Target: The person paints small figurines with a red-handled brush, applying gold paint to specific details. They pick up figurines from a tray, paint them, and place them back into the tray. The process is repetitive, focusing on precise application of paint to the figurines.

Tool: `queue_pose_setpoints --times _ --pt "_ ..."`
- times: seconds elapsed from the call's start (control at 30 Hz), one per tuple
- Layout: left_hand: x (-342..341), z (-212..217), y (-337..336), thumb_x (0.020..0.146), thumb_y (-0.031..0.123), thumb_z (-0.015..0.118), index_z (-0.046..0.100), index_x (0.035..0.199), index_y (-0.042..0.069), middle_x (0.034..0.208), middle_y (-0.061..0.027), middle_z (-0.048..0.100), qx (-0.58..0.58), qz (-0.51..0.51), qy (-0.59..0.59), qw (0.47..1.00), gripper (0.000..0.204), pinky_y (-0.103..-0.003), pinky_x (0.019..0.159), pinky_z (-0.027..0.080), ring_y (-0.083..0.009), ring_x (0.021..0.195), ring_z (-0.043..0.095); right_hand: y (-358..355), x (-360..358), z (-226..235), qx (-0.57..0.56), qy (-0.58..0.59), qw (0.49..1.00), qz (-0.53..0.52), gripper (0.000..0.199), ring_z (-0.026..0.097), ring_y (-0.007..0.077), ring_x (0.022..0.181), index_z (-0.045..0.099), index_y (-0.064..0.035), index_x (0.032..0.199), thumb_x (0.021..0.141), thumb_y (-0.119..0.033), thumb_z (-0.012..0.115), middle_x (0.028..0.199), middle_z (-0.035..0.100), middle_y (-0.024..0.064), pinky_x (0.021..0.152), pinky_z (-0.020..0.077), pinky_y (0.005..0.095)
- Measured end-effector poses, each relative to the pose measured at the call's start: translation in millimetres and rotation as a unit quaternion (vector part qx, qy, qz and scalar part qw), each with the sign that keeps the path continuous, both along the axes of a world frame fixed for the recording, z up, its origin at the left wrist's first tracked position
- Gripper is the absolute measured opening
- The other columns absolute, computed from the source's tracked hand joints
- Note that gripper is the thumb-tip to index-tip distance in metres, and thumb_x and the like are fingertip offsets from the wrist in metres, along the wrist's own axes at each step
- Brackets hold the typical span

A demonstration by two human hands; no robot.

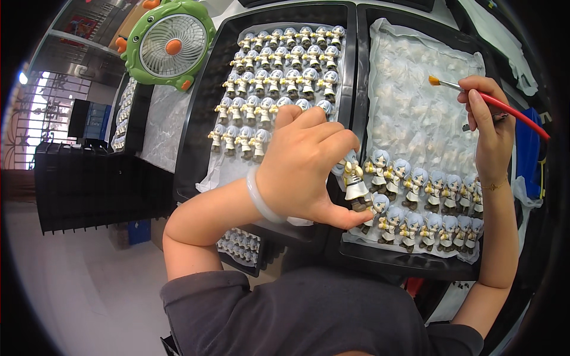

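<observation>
White-dressed figurine [357, 188] is pinched in the left hand [309, 169] over the right tray's [386, 264] near-left side, red brush [516, 113] gripped in the right hand [490, 121], so probably brush-work, next move wanting a steady hold imo.

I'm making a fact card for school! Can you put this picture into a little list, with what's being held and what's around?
Left grip: holds one figure
Right grip: holds a brush, bristles pointing left
Left tray: black, five rows of figures, some hidden
Right tray: black, two rows of figures at the near end, crumpled white sheet beyond
Fan: green, beyond the left tray's left side
</observation>
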State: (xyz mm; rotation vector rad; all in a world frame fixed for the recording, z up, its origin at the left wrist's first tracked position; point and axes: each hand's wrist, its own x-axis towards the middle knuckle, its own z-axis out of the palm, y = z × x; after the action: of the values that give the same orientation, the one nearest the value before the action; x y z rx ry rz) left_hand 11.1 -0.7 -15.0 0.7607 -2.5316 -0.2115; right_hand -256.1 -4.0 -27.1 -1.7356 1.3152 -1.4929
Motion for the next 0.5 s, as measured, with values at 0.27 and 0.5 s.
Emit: queue_pose_setpoints --times 0.27,0.5 --pt "11.8 18.0 -10.0 0.055 0.049 0.069 0.058 0.092 0.006 0.080 -0.0023 0.055 0.055 -0.006 -0.012 0.998 0.058 -0.029 0.068 0.029 -0.0169 0.067 0.043 -0.3 0.1 0.7 -0.002 0.009 1.000 0.002 0.016 0.049 0.0018 0.070 0.061 -0.0029 0.089 0.084 -0.012 0.050 0.079 0.059 0.0006 0.052 0.0311 0.0151" --pt "61.2 8.1 -41.5 0.056 0.013 0.067 0.042 0.107 0.003 0.095 -0.0133 0.054 0.210 0.160 -0.100 0.959 0.058 -0.031 0.082 0.040 -0.0248 0.090 0.055 -1.7 -6.4 -3.3 -0.011 0.032 0.999 -0.018 0.019 0.042 -0.0018 0.058 0.062 -0.0043 0.093 0.085 -0.016 0.050 0.075 0.059 -0.0008 0.047 0.0276 0.0136"
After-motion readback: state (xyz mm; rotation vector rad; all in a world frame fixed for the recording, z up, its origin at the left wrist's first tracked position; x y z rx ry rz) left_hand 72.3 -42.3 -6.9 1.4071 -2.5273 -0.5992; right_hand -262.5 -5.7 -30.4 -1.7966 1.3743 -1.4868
